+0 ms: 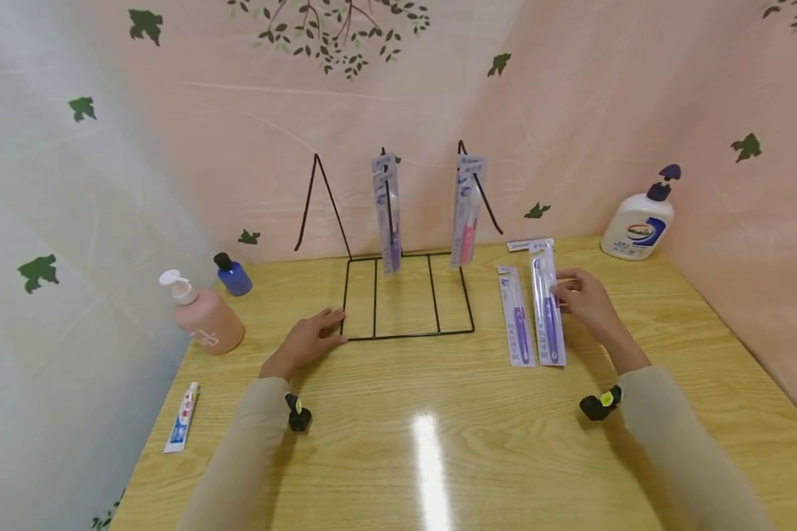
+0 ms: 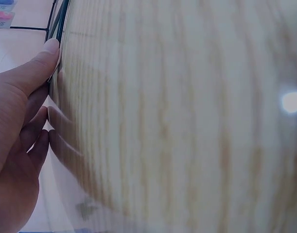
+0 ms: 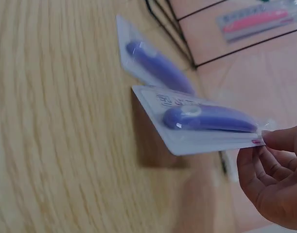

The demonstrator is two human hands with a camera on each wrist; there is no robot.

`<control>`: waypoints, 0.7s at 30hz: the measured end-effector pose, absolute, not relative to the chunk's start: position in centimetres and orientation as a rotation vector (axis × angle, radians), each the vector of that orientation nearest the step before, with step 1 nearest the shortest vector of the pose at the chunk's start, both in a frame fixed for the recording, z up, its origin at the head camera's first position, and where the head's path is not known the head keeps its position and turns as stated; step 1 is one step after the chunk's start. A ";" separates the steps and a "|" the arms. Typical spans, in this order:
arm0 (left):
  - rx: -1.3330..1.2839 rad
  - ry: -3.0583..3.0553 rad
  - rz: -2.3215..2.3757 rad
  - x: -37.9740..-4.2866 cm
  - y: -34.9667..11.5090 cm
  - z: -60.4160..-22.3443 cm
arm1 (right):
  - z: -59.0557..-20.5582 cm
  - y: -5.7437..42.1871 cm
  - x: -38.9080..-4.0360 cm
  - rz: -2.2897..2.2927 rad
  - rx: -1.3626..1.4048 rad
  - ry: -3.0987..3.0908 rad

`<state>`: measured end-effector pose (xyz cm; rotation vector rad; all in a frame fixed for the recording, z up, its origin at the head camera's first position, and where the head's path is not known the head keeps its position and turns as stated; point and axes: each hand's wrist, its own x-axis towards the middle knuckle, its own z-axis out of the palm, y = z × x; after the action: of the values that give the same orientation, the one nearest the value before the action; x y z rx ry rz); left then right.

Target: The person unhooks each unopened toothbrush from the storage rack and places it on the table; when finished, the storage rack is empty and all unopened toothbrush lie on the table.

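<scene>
Both arms (image 1: 242, 446) stretch forward, the left hand (image 1: 307, 341) resting, the right hand (image 1: 590, 302) pinching.

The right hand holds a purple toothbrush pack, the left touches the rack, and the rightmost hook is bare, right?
Not quite: in the head view, the rightmost hook carries a pink toothbrush pack. The right hand holds the purple pack; the left hand touches the rack.

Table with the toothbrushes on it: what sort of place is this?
Probably a staged, shop-like display: packaged toothbrushes hang on a black rack, before a wrinkled, leaf-printed backdrop.
</scene>
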<state>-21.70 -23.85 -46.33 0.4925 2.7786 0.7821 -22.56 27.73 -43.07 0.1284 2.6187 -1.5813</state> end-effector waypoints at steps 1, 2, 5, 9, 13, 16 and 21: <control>0.491 2.778 0.782 -21.7 -23.8 -46.3 | -43.3 27.9 -22.8 -1.575 0.132 2.609; 0.492 2.778 0.780 -21.7 -23.8 -46.3 | -43.6 28.0 -23.0 -1.567 0.133 2.605; 0.493 2.784 0.785 -21.8 -23.8 -46.3 | -44.2 28.2 -23.7 -1.501 0.138 2.617; 0.494 2.787 0.784 -21.8 -23.8 -46.3 | -45.0 28.3 -24.4 -1.383 0.157 2.640; 0.491 2.788 0.773 -21.9 -23.8 -46.4 | -45.5 28.4 -24.9 -1.295 0.193 2.657; 0.490 2.793 0.763 -21.8 -23.8 -46.3 | -45.5 28.2 -24.8 -1.264 0.214 2.670; 0.488 2.786 0.771 -21.6 -23.8 -46.3 | -45.4 28.1 -24.4 -1.219 0.237 2.702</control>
<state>-21.61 -23.78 -46.27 0.4884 2.7856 0.7705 -24.37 28.05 -45.36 0.2372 2.7021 -1.2190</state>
